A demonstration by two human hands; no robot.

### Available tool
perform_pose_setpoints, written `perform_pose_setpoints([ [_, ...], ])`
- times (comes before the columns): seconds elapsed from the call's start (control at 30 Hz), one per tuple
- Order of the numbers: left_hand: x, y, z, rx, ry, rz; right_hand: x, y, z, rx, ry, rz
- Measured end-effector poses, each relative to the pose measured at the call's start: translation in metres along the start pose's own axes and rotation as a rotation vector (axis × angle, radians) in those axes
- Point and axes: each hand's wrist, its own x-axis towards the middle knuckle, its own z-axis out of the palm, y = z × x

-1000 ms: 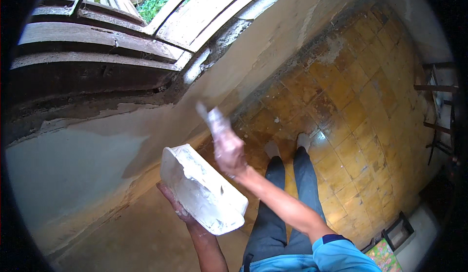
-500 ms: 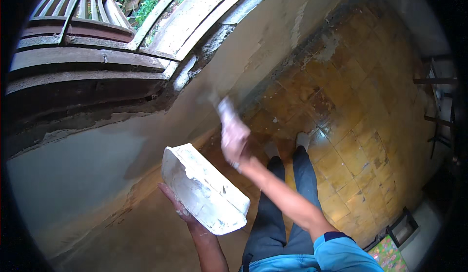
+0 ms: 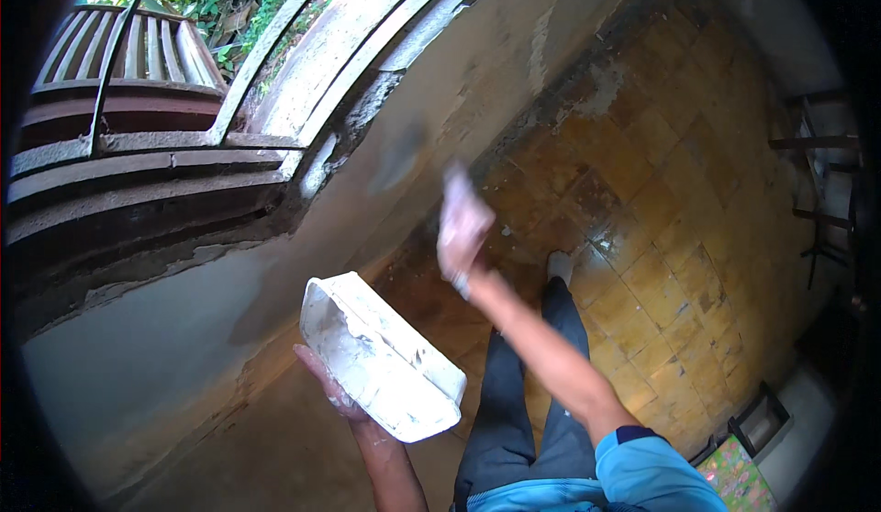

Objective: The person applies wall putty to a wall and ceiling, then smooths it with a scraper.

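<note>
My left hand [image 3: 330,388] supports a white rectangular plastic tub [image 3: 418,365] from its underside and left side. The tub is tilted, and its inner walls are smeared with a whitish paste. My right hand [image 3: 465,228] is raised in front of the wall, beyond the tub and to its right, and looks closed. Motion blurs its fingers and the pale tip beyond them, so what it grips cannot be made out. A damp grey patch [image 3: 400,156] shows on the beige wall [image 3: 477,90] just past that hand, which appears apart from it.
A window opening with metal bars [image 3: 248,81] and wooden slats [image 3: 119,49] is at the upper left, its sill edge chipped. Worn yellow-brown tiles [image 3: 642,237] cover the floor under my feet. Dark furniture [image 3: 817,177] stands at the far right, and a flowered cloth [image 3: 737,477] lies lower right.
My right hand has moved right and slightly up, away from the window side. The grey patch on the wall is now plainly visible. My left hand and the tub have barely shifted.
</note>
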Motion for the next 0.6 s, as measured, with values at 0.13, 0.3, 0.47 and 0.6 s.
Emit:
perform_pose_setpoints([
  [0.13,0.000,-0.011,0.027,-0.025,0.026,0.000,0.165,-0.026,-0.035,-0.339,0.249,-0.206],
  [0.3,0.002,-0.021,0.055,-0.030,0.038,0.013,0.090,-0.022,0.005,-0.594,-0.340,-0.029],
  [0.47,0.009,-0.034,0.092,-0.012,-0.055,0.038,0.029,-0.031,-0.021,-0.162,-0.257,-0.163],
  [0.6,0.012,-0.046,0.140,-0.005,-0.044,0.081,0.193,-0.050,-0.058,-0.232,0.203,-0.146],
])
